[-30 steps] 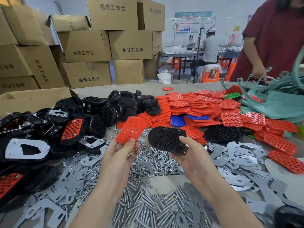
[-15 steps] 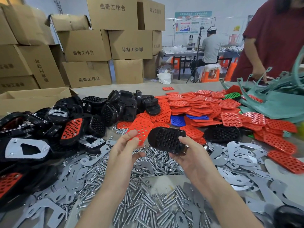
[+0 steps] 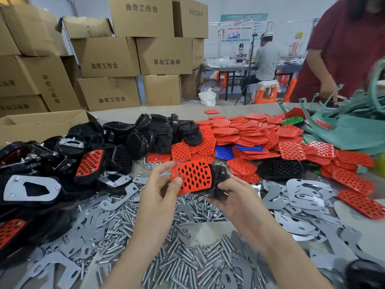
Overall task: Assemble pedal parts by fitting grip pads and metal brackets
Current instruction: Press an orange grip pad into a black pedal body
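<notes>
Hands: left (image 3: 160, 190), right (image 3: 235, 195), gripping one red pad (image 3: 192, 176), one black pedal (image 3: 218, 180).

The red grip pad (image 3: 192, 176) looks like matt moulded plastic pierced with oval holes, and the black pedal body (image 3: 221, 178) under it is plastic with a glossy sheen (so are the black shells (image 3: 158, 132) piled at the left). The bolts (image 3: 187, 259) heaped on the desk (image 3: 210, 227) are bright, polished metal, while the flat brackets (image 3: 302, 195) around them are a duller grey metal with a smooth, satin face. The stacked boxes (image 3: 108, 57) behind are plain brown cardboard, matt and slightly creased.
</notes>
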Tool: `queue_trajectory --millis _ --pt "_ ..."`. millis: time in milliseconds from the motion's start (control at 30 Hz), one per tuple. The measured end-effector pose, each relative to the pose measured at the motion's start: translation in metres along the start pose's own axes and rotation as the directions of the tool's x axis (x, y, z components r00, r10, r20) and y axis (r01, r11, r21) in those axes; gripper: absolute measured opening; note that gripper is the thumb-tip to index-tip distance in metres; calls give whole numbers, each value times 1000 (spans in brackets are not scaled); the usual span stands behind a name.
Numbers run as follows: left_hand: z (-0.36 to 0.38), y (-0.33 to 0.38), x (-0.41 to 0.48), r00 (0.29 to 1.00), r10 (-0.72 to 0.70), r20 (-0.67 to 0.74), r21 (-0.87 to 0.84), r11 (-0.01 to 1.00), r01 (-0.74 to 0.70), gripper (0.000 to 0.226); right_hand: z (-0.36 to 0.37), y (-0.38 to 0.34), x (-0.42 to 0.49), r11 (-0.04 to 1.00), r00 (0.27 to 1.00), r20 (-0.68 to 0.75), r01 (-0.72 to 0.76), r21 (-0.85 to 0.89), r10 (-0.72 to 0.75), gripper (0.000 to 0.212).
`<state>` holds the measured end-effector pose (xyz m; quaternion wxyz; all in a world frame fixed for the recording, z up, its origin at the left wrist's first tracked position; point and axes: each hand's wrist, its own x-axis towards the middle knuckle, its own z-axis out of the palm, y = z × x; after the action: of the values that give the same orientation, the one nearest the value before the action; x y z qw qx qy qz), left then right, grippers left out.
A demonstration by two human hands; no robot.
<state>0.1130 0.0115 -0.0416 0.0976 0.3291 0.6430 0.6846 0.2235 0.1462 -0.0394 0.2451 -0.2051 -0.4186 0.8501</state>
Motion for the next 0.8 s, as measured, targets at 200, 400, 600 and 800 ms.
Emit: queue_trajectory --millis 200,400,600,800 --pt "-3 0 0 999 31 42 41 999 -33 33 3 -3 -4 999 999 30 -28 -27 29 38" --pt "-5 -3 2 997 36 62 49 998 -39 33 2 -3 -6 999 999 47 -23 -42 25 36" --pt "-2 -7 1 996 24 87 107 994 -33 33 2 -1 -7 999 998 51 -25 -43 27 33" --pt "-1 -9 1 996 29 83 195 980 -45 27 2 0 -9 998 998 68 3 -62 1 30"
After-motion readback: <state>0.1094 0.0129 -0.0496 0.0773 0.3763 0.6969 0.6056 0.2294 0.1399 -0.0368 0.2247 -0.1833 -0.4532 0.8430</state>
